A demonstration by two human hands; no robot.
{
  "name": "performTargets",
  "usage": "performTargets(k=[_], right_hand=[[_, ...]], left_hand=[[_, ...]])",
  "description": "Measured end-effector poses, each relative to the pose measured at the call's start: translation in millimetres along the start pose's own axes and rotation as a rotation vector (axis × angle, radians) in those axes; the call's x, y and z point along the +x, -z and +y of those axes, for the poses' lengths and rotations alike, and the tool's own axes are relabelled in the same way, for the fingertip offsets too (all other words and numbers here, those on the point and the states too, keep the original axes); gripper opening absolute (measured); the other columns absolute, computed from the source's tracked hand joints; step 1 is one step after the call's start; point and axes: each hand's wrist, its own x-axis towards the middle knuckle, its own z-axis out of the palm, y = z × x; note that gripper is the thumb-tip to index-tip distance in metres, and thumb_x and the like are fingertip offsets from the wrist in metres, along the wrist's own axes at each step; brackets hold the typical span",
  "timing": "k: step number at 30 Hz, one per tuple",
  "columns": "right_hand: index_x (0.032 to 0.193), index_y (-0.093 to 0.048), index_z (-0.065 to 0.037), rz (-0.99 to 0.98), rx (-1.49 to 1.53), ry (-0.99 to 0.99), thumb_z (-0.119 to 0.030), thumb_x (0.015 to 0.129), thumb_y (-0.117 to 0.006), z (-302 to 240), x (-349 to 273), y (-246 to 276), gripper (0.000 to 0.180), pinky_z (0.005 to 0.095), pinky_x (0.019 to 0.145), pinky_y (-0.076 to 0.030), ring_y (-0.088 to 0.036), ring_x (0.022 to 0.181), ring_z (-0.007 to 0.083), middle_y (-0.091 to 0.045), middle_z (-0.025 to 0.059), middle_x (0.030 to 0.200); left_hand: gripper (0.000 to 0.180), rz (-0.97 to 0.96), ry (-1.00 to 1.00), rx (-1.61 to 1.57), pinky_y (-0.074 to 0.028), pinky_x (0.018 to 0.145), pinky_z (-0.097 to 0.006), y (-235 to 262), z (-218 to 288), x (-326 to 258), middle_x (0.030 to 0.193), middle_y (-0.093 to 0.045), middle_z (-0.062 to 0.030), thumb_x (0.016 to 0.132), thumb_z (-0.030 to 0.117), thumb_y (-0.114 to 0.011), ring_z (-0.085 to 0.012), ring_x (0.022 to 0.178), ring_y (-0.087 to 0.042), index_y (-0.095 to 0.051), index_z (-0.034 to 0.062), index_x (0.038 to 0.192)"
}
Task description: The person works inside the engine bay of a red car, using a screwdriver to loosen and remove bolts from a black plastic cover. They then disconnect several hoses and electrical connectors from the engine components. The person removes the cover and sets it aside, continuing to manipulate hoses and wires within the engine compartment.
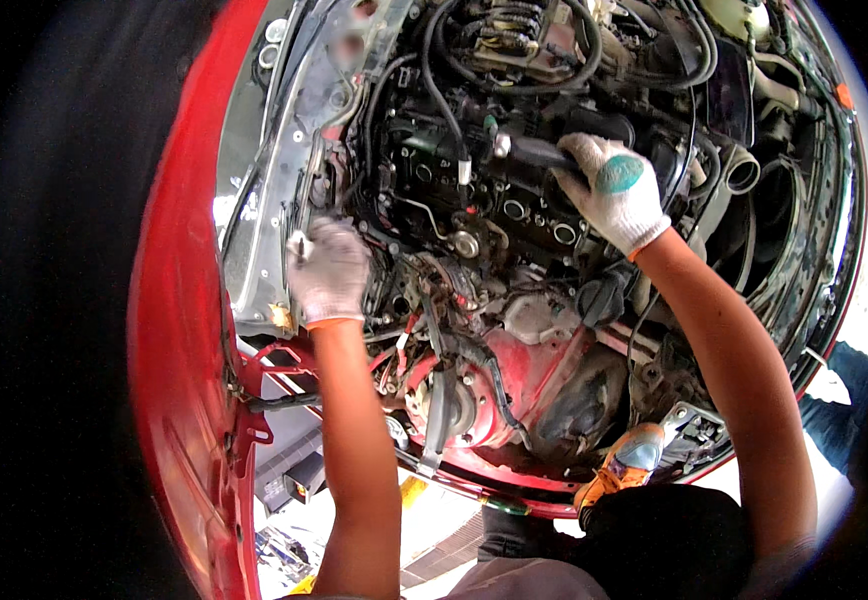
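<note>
In a white knit glove, my right hand (pixel 614 192) is closed round the dark handle of what looks like a hammer (pixel 542 154). Its small metal head lies to the left, over the black engine cover (pixel 544 215). My left hand (pixel 330 272), gloved too, is at the left side of the engine bay beside a grey metal panel (pixel 261 235). Its fingers are curled and slightly blurred. A small dark bit shows at the fingertips, but I cannot make out what it is.
Hoses and cables (pixel 440 85) loop over the engine's far side. The raised red hood (pixel 169 320) borders the left. Wiring and a black strap (pixel 441 420) lie nearer. An orange and grey shoe (pixel 626 465) rests at the front edge. Blue trousers (pixel 849 400) show at right.
</note>
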Motion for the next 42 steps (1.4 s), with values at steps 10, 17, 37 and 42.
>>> performTargets(k=[10, 17, 37, 42], right_hand=[[0.12, -0.065, -0.012, 0.108, -0.161, 0.067, -0.038, 0.097, -0.068, 12.1, 0.6, -13.3, 0.035, 0.0431, 0.076, -0.059, -0.073, 0.089, 0.0336, -0.072, 0.0133, 0.102], [0.116, -0.069, -0.008, -0.197, 0.176, 0.249, -0.036, 0.092, -0.071, -104.8, -70.5, 10.5, 0.037, 0.0411, 0.08, -0.06, -0.072, 0.091, 0.0342, -0.072, 0.0159, 0.1], [0.111, -0.064, -0.003, -0.982, 0.289, 0.379, -0.018, 0.091, -0.065, -283.2, -227.2, -77.2, 0.025, 0.0484, 0.064, -0.056, -0.072, 0.074, 0.0355, -0.069, 0.0161, 0.078], [0.155, -0.04, -0.011, -1.095, 0.26, 0.468, -0.016, 0.101, -0.038, -283.6, -247.7, -63.0, 0.054, 0.0512, 0.068, -0.057, -0.074, 0.083, 0.0382, -0.072, 0.0211, 0.105]], left_hand=[[0.031, 0.412, -0.149, 1.511, -0.053, 0.087, -0.029, 87.3, 27.1, -113.7, 0.119, -0.071, -0.0112, 0.097, 0.011, -0.059, -0.0162, 0.1, -0.067, -0.07, -0.0018, 0.123], [0.047, 0.293, -0.148, 1.242, -0.055, 0.091, -0.038, 29.4, -13.8, -239.2, 0.122, -0.065, -0.0147, 0.106, 0.029, -0.056, -0.0229, 0.103, -0.067, -0.053, -0.0027, 0.141], [0.037, 0.596, -0.038, 1.646, -0.051, 0.078, -0.027, 183.2, 22.5, -350.3, 0.103, -0.068, -0.0065, 0.103, 0.011, -0.056, -0.0139, 0.088, -0.064, -0.059, 0.0024, 0.139], [0.038, 0.401, -0.102, 1.877, -0.05, 0.101, -0.033, 154.4, 29.1, -333.3, 0.128, -0.071, -0.0154, 0.098, 0.007, -0.06, -0.0224, 0.118, -0.068, -0.064, 0.003, 0.135]])
